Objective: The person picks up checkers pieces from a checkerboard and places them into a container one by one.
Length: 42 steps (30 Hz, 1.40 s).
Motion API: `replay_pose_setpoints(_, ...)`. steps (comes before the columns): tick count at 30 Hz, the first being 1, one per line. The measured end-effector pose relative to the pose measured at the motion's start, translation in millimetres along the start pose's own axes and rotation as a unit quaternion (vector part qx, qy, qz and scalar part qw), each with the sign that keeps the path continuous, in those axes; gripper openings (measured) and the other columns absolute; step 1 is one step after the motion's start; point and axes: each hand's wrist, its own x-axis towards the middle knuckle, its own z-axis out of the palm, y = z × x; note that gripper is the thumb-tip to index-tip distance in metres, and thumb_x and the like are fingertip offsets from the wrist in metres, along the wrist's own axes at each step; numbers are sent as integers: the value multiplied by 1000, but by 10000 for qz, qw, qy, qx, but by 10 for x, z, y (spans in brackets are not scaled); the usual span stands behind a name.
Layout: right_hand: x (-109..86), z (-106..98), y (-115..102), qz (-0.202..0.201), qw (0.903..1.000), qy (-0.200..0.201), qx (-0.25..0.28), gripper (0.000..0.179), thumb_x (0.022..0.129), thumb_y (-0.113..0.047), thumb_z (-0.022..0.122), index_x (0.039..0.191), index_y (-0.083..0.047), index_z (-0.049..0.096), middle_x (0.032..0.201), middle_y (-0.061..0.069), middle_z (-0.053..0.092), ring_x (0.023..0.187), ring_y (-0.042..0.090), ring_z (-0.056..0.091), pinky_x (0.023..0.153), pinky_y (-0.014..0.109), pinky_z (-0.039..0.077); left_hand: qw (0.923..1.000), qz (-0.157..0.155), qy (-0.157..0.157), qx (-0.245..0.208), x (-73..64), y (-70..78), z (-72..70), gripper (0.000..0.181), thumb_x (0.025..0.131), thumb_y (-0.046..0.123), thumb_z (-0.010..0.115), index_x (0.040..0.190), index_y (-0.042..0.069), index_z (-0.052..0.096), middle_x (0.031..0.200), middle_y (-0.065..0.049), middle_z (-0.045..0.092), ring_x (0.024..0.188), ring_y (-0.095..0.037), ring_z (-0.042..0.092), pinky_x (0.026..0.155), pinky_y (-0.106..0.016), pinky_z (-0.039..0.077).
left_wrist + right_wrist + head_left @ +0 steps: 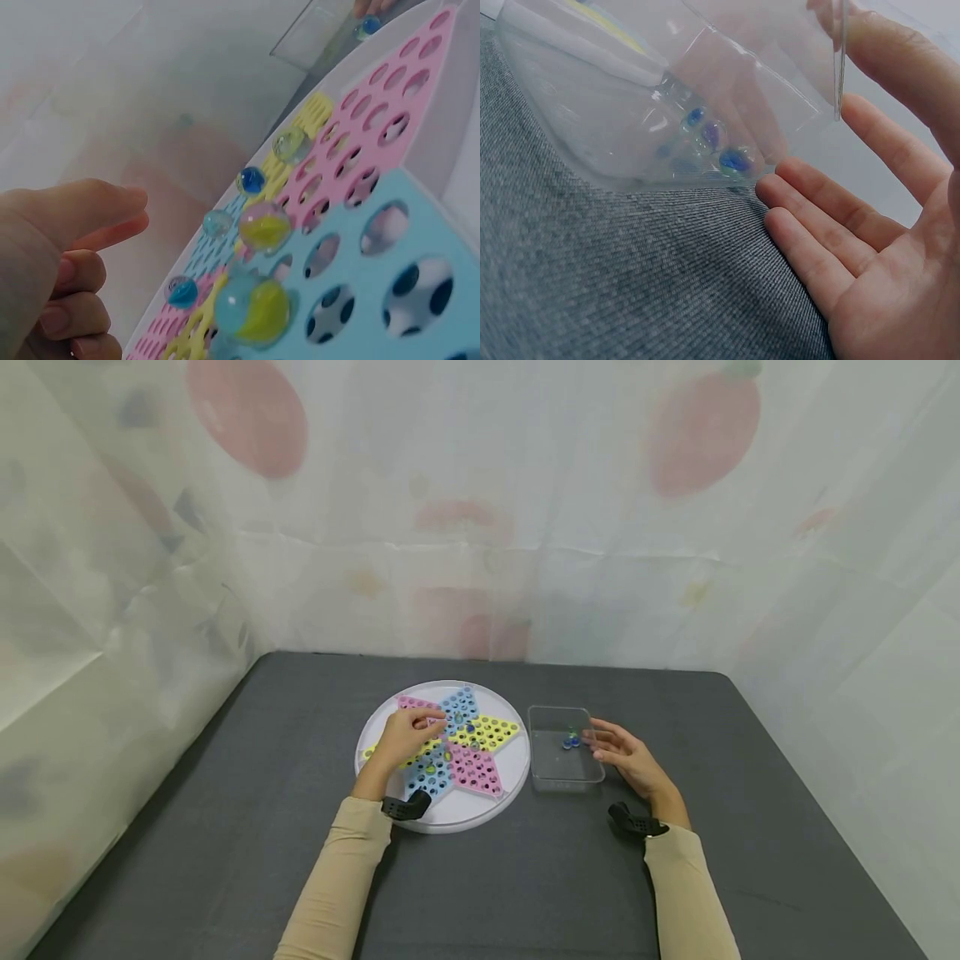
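Note:
A round white Chinese checkers board (513, 777) bears a perforated star with blue, pink and yellow points. Several glass marbles (252, 309) sit in its holes. My left hand (405, 739) hovers over the star's left side. In the left wrist view its thumb and forefinger reach forward, the other fingers fold inward, and no marble shows between them. Right of the board stands a clear plastic box (547, 768) with a few blue and green marbles (735, 160) in one corner. My right hand (626, 760) rests straightish fingers (832, 217) at the box's right wall.
A dark grey cloth covers the table (487, 885). White printed curtains (480, 485) hang behind it and at both sides. Each wrist carries a black strapped camera (633, 822).

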Motion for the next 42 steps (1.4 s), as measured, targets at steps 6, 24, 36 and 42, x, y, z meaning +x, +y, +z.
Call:
replay_pose_setpoints(6,-5,-5,1,-35,10000,4,46,63,96,-5,55,150,5,23,132,-7,55,120,-3,57,94,12,47,9999,-43,117,90,19,-76,-32,29,91,21,67,111,1,71,58,5,30,53,-9,27,53,-22,27)
replay_pose_setpoints(24,-24,21,-14,20,9999,112,16,66,95,-6,57,149,8,22,130,-6,55,119,-4,57,94,11,46,9969,-283,70,736,42,-185,-64,30,90,20,68,112,1,70,62,3,35,61,-13,34,59,-25,29)
replay_pose_setpoints(36,-35,36,-32,-7,10000,91,11,66,95,-6,57,149,7,22,132,-3,54,120,-3,57,94,12,47,9924,-364,-6,1176,44,-201,-46,30,89,21,68,113,3,70,69,-1,46,66,-14,39,62,-26,31)
replay_pose_setpoints(42,-39,41,-41,-45,10000,24,-12,66,95,-8,57,149,6,22,133,-4,53,121,-3,56,95,11,46,9915,-419,33,1235,38,-212,-38,28,89,20,68,113,5,71,75,-3,55,68,-13,42,63,-26,33)
